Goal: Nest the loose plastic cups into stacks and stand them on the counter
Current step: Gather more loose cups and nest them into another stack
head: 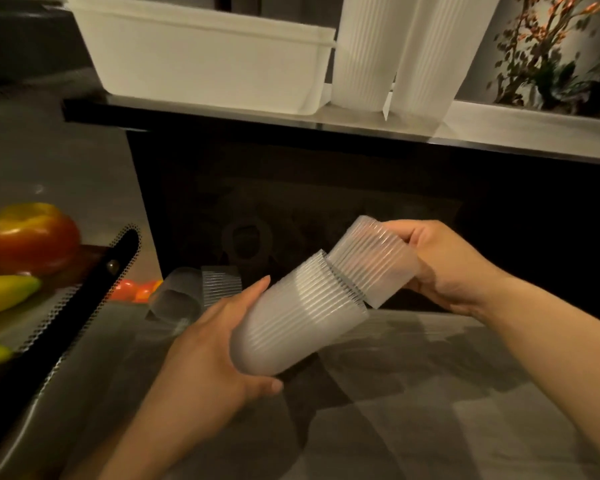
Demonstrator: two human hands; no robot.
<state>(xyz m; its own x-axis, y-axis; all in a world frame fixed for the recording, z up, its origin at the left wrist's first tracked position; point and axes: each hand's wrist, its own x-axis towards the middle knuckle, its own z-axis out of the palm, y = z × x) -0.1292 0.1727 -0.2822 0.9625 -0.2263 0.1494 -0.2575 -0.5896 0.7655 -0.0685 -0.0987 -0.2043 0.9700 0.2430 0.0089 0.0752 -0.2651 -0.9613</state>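
My left hand (219,344) grips a stack of ribbed clear plastic cups (298,317), held tilted with its open rims up and to the right. My right hand (440,268) holds a second, shorter stack of clear cups (371,261) by its base end, angled against the rims of the first stack. Both stacks are in the air above the grey counter (395,393). Two loose clear cups (194,289) lie on their sides on the counter, just left of my left hand.
A raised shelf (326,124) at the back carries a white tub (205,64), two tall white ribbed cup stacks (395,57) and a plant (551,57). At left, a dark board holds an apple (32,237) and a banana (4,292); small orange fruits (136,289) lie beside it.
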